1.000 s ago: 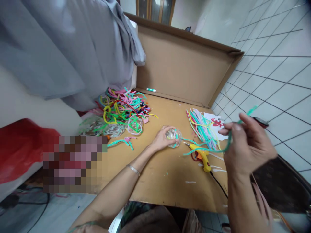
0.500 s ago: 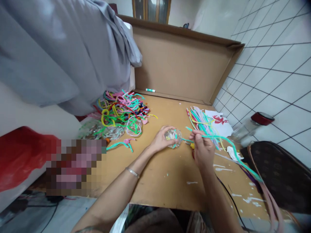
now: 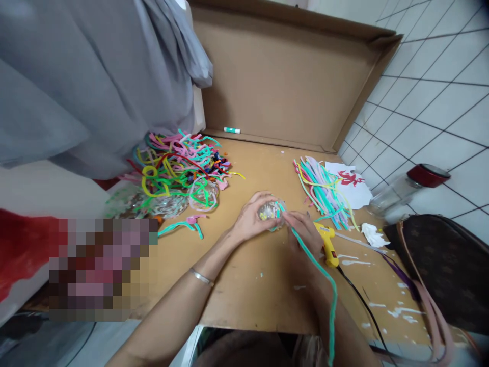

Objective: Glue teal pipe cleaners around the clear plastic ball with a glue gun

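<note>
Left hand [image 3: 252, 216], at the end of a forearm slanting up and rightward from the lower left, is partly open, its fingers and thumb curved around a small, round, clear plastic piece [image 3: 269, 211] with teal bits on it. Right hand [image 3: 305, 235] reaches up and leftward from the lower right, fingers bent and nearly closed, pinching a long, fuzzy teal pipe cleaner [image 3: 314, 261] at the right edge of the piece; the strand's free length trails down over the right forearm. Between the two hands, the clear piece sits low over the tan bench [image 3: 244, 290]. Just right of the right hand lies a yellow glue gun [image 3: 329, 245] with a black cord, its nozzle hidden. Beyond that hand is a bundle of pastel pipe cleaners [image 3: 323, 189] beside white paper with a red figure [image 3: 355, 191]. Well left of the left hand, a tangled multicoloured heap of pipe cleaners [image 3: 178, 163] covers the bench.
</note>
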`<state>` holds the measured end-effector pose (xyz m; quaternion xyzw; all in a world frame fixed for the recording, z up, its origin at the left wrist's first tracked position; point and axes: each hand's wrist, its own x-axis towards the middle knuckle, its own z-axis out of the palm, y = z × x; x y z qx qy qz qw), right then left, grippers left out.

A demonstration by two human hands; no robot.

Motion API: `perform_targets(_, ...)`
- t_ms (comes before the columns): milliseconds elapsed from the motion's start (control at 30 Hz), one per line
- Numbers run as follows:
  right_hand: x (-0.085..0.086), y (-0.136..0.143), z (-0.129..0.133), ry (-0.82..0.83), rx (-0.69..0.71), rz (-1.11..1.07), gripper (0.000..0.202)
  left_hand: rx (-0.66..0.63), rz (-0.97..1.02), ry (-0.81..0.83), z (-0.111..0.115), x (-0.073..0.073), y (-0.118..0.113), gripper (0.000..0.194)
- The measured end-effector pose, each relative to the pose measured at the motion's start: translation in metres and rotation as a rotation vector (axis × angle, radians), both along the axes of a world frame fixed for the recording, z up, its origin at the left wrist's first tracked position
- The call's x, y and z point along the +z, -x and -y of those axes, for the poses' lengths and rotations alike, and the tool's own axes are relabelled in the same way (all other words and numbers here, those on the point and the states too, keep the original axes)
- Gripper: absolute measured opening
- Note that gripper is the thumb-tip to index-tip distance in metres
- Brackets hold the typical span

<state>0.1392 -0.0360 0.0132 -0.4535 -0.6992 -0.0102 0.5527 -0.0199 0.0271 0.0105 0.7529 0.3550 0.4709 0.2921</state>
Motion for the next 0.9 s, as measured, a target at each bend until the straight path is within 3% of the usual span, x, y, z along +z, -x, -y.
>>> perform_targets(133,-0.006,-0.004,-0.005,-0.156,0.073,0.016,0.031,0.007,0.000,-0.015,0.000,0.001,0.001,0.046)
perform_targets(300,-0.010,-0.006,-0.009,-0.217,0.125,0.036,0.040,0.003,0.015,-0.045,-0.002,-0.002,0.001,0.046)
perform_targets(667,-0.008,-0.007,-0.005,-0.141,0.122,0.091,0.039,0.012,-0.010,-0.070,-0.002,-0.004,0.001,0.046)
perform_targets(900,-0.010,-0.007,-0.013,-0.234,0.085,0.170,0.035,0.007,-0.023,-0.088,-0.003,-0.008,0.002,0.045)
